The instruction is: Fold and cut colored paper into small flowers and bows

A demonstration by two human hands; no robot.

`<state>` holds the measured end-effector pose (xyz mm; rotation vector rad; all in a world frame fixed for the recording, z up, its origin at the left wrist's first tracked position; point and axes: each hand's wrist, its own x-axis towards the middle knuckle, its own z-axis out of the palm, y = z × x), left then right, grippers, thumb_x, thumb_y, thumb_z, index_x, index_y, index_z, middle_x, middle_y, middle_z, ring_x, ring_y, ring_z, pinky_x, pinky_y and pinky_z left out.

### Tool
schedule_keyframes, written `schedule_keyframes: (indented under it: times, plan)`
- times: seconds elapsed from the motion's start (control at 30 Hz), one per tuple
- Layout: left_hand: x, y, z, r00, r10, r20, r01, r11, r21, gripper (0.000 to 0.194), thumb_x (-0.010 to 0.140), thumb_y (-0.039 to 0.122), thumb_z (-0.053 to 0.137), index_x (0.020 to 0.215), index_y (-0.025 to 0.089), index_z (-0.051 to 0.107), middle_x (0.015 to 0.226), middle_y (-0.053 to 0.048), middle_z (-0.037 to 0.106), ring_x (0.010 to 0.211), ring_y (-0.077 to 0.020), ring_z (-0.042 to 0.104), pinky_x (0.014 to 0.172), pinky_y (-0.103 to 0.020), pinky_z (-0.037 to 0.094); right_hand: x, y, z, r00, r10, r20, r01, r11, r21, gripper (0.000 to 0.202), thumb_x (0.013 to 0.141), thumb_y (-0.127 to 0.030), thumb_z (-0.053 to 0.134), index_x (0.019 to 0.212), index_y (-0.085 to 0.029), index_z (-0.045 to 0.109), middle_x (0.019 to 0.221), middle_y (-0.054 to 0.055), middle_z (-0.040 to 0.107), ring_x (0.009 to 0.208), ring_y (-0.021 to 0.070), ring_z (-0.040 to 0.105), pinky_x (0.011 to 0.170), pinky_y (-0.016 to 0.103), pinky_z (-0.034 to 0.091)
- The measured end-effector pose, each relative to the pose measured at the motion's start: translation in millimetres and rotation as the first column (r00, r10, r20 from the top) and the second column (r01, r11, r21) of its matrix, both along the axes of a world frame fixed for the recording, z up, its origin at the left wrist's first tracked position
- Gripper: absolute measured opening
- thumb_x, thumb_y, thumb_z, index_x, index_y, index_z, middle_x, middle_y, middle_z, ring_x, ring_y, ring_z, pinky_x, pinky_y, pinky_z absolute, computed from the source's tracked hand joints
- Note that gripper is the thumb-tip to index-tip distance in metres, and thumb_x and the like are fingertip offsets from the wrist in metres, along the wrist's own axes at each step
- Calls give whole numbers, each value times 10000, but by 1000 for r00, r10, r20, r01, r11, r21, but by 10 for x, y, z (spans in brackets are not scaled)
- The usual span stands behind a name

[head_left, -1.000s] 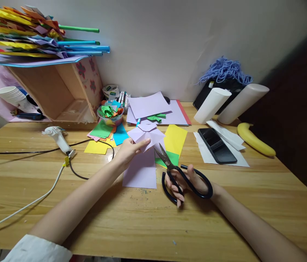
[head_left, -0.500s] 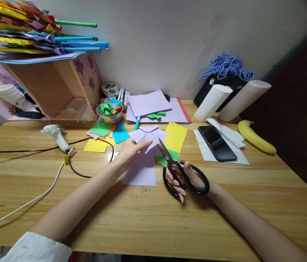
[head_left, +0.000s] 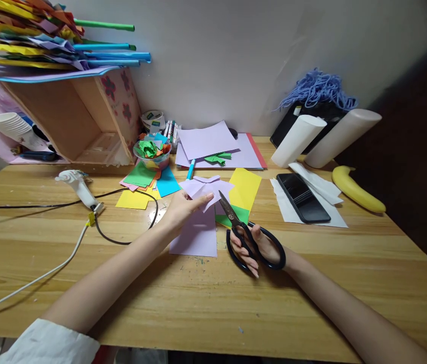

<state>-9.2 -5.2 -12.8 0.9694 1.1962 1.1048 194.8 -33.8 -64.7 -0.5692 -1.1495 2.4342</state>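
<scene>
Between the thumb and fingers of my left hand is a folded piece of lilac paper with pointed corners. My right hand grips a pair of scissors with large black loop handles. The blades look closed, and their tip lies close to the paper's right edge; whether they touch I cannot tell. Flat on the table below my left hand is a lilac sheet. Behind the scissors lie a yellow sheet and a green piece. A blue marker shows behind the folded paper.
A tub of paper scraps and coloured squares lie left of centre. Further left are a white glue gun and cables. On the right are a phone, a banana and paper rolls. A wooden box stands back left.
The scissors have shifted slightly left, and my right hand with them. The folded paper has turned a little in my left hand. The whole view has tilted slightly.
</scene>
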Motion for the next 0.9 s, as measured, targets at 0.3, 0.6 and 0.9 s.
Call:
schedule_keyframes:
  times: [0.3,0.6,0.9]
  plan:
    - [14,-29,27,1000,14,2,-14,1000,18,264,594,360,735,669,142,606,643,-14,566,569,-98,470,542,-232,335,-10,-2,-22,1000,-17,-5,17,999,-40,619,551,-767,509,704,-177,401,523,-83,449,282,31,396,255,185,424]
    - [13,-37,72,1000,14,-4,-14,1000,27,264,589,370,731,670,149,611,631,-15,579,554,-105,472,543,-244,330,16,-17,-8,997,-64,40,64,998,7,578,594,-730,527,712,-176,414,527,-83,436,270,23,357,226,169,381]
    - [27,-56,81,997,-54,-57,53,998,-31,294,560,375,751,701,153,618,688,-34,603,577,-116,494,550,-250,337,4,-49,20,998,-53,47,48,993,109,666,565,-811,390,745,-170,427,575,-66,436,324,31,392,299,202,437]
